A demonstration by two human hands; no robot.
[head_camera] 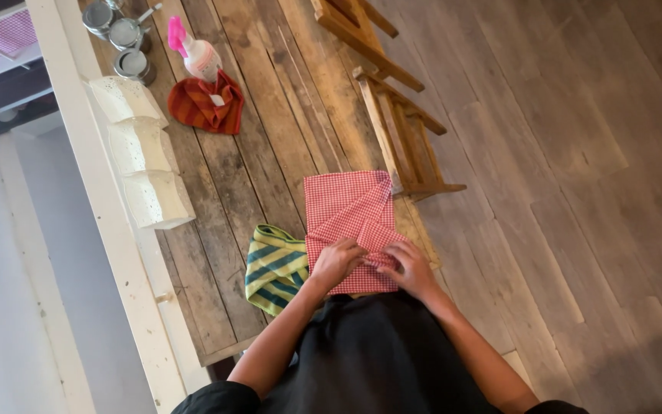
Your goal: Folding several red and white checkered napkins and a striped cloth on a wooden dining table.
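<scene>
Red-checked cloth flat on wooden table, near edge pinched under both hands' curled fingers.

Near edge of red checked cloth hidden under my left hand and right hand. Striped yellow-green cloth partly behind my left forearm. Wooden chair cut by top edge. Metal tins too small to identify.

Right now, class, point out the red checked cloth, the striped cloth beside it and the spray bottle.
Red checked cloth (346, 203): head view, flat upper part.
Yellow and green striped cloth (274, 267): head view, middle of its folds.
Spray bottle (201, 57): head view, white body below the pink trigger.
</scene>
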